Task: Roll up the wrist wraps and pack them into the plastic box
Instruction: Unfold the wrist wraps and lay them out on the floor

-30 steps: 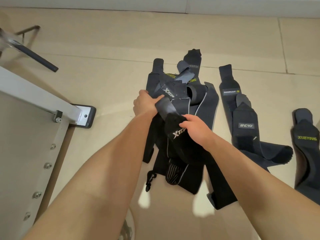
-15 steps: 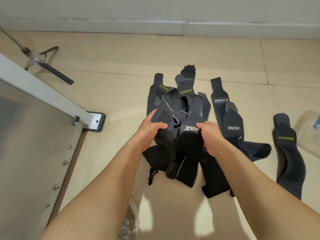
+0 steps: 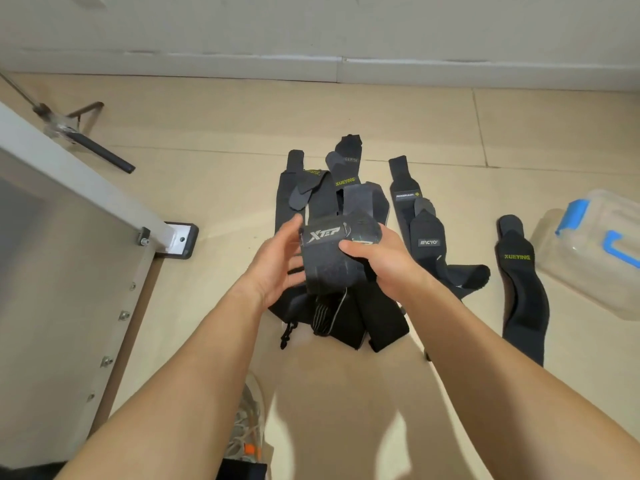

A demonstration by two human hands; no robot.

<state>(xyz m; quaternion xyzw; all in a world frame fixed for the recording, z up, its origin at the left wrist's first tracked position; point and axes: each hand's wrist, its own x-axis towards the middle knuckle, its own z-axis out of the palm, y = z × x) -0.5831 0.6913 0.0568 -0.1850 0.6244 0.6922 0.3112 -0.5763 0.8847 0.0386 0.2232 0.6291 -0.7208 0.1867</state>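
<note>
Both hands hold one wrist wrap (image 3: 330, 259) above the pile of wraps (image 3: 332, 306) on the floor (image 3: 214, 188). The wrap, with a white logo on its upper band, already looks partly rolled into a thick bundle. The left hand (image 3: 277, 261) cups the bundle's left side with the fingers spread fairly wide and the thumb up near the logo. The right hand (image 3: 377, 259) closes on the right side, thumb pressed across the front and the other fingers behind, out of sight. Both forearms reach forward and converge over the pile, wrists roughly level.

The step in hand seems to be finishing the roll. To do it well, the right hand should keep the turns pinched so they do not spring loose while the left hand feeds the free tail round under steady tension, edges lined up so the roll stays even rather than coning. If the tail has a hook-and-loop end, it should be pressed down flat on the outer turn. Whether a loose tail hangs below the bundle is hard to tell against the dark pile.

The plastic box (image 3: 595, 251), clear with blue clasps, lies well to the right of the pile. Between pile and box lie more flat wraps: a pair just beside the pile (image 3: 429, 237) and a single one nearer the box (image 3: 519, 278).
</note>
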